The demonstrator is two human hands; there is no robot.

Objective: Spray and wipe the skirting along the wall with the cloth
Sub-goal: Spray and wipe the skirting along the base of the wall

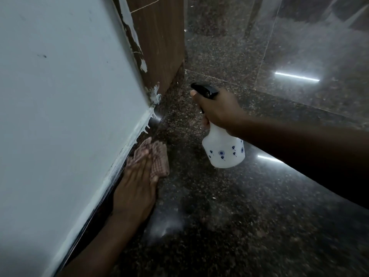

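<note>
A dark glossy skirting [155,121] runs along the foot of the pale wall [60,96], with white paint drips on its top edge. My left hand [135,186] presses a checked pinkish cloth [157,158] flat against the skirting, fingers straight and the thumb against the cloth's lower edge. My right hand [217,108] grips the neck of a white spray bottle [223,150] with blue dots and a black trigger head. The bottle hangs above the floor to the right of the cloth, and its nozzle points left toward the skirting.
A brown wooden door frame [159,47] stands where the wall ends, smeared with white paint. The floor [239,216] is dark speckled polished stone with light reflections. Dark furniture legs [253,15] show at the far top.
</note>
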